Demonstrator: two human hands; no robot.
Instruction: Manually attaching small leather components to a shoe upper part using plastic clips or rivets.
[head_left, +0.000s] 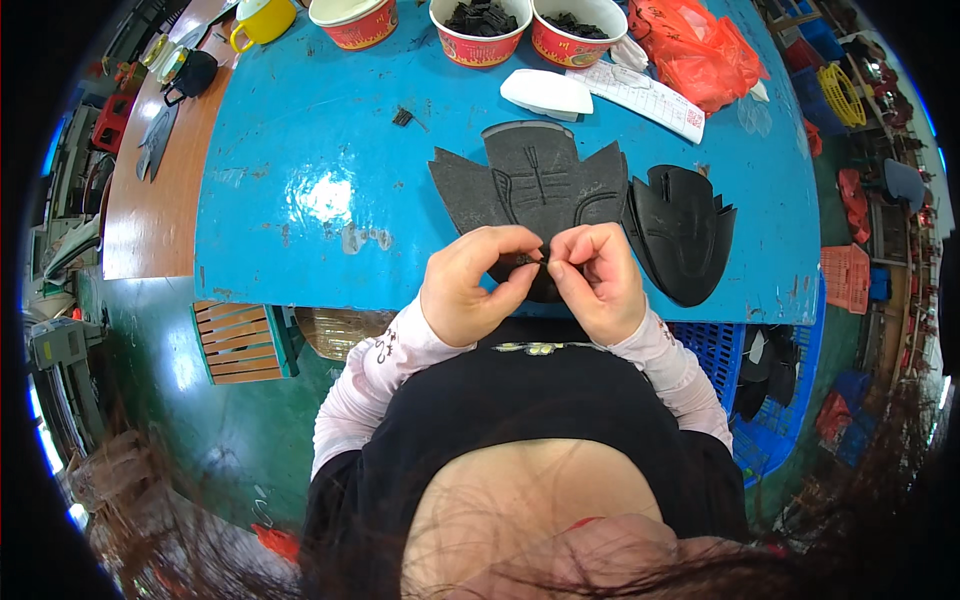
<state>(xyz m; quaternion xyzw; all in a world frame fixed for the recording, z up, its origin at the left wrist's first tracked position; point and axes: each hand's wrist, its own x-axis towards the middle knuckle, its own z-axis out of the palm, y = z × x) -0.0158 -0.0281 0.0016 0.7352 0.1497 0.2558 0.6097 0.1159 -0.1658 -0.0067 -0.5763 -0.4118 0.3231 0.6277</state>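
Hair (650,580) foremost, left hand (462,282) and right hand (608,282) are observed pinching a small black piece (528,259) at the table's near edge (340,299).

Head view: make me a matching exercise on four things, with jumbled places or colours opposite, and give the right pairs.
Things
1. small dark piece
2. plastic bag
3. mug
4. larger black panel

Places or colours
A. yellow
B. on the blue table, just beyond the hands
C. at the fingertips of the left hand and right hand
D. orange-red

Right pairs: 1-C, 2-D, 3-A, 4-B
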